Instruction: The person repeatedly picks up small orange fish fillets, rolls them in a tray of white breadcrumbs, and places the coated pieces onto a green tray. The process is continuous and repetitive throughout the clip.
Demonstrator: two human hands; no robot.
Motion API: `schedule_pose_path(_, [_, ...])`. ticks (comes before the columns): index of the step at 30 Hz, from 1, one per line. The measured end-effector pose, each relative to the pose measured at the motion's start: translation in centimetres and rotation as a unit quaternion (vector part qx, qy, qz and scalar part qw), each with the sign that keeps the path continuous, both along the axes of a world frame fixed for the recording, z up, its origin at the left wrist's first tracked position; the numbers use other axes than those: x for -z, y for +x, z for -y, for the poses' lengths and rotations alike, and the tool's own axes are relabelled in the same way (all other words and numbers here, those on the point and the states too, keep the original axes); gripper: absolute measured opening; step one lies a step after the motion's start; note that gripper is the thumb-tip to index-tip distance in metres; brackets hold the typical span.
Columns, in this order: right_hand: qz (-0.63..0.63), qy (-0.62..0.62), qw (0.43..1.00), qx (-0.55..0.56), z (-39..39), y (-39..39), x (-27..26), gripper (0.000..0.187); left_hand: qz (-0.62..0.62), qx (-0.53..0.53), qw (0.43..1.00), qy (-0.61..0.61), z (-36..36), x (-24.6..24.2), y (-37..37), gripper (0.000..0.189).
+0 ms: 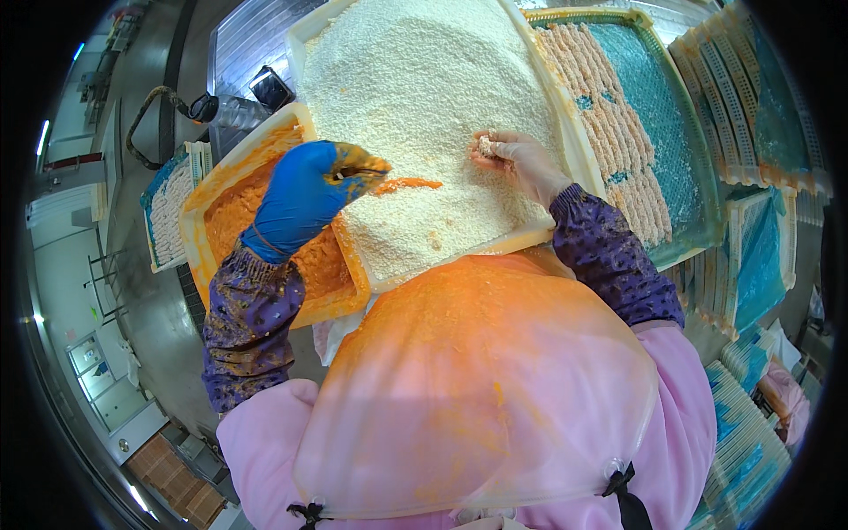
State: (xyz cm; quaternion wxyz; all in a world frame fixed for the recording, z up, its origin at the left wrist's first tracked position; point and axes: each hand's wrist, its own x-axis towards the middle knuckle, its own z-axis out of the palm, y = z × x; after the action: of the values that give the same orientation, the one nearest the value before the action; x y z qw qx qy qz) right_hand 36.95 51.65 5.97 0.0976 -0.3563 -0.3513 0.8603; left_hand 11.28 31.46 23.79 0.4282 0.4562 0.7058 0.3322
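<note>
My left hand (311, 189), in a blue glove smeared with orange batter and crumbs, hovers at the left side of a white tub (580, 142) of pale breadcrumbs (424, 86). Its fingers are drawn together; whether anything is between them is hidden. Right by the fingertips, a thin strip of orange-coated food (411, 185) lies on the crumbs. My right hand (520, 159), in a thin translucent glove, is at the tub's right side with curled fingers around a small clump of crumbs (487, 146). Below my left hand is a smaller tub (192, 222) of orange battered mix (232, 212).
On the right, a green-rimmed tray (695, 179) lined with blue mesh holds rows of crumbed strips (609, 119). Stacked trays (735, 99) stand beyond it. A plastic bottle (238, 112) and a phone-like black device (270, 88) lie at upper left, above another tray of pale pieces (169, 212).
</note>
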Motion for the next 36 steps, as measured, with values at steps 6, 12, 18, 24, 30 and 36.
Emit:
schedule_pose_path(6, [-0.001, 0.030, 0.999, 0.034, -0.4, 0.3, -0.5, 0.036, -0.261, 0.118, 0.958, -0.021, -3.1, 7.6, 3.6, 0.020])
schedule_pose_path(12, [0.037, 0.295, 0.951, -0.084, 3.0, -1.0, -1.1, 0.033, -0.514, 0.141, 0.846, -0.004, -1.3, 14.1, 3.5, 0.013])
schedule_pose_path(18, [0.078, 0.639, 0.724, -0.248, 5.4, -3.5, -0.2, 0.027, -0.465, 0.071, 0.882, 0.032, 0.9, 12.1, 3.0, 0.016])
schedule_pose_path(24, [0.122, 0.592, 0.747, -0.278, 5.1, -4.0, -0.4, 0.018, -0.408, -0.090, 0.902, 0.106, 4.3, 9.7, 0.6, 0.023])
schedule_pose_path(30, [0.155, 0.742, 0.601, -0.256, 2.4, -3.1, -3.4, 0.053, -0.452, -0.213, 0.861, 0.099, 11.4, 12.6, -6.1, 0.026])
schedule_pose_path(36, [0.098, 0.696, 0.604, -0.376, 7.5, -8.9, -2.9, 0.051, -0.461, -0.181, 0.867, -0.065, 14.2, 19.9, -11.9, 0.035])
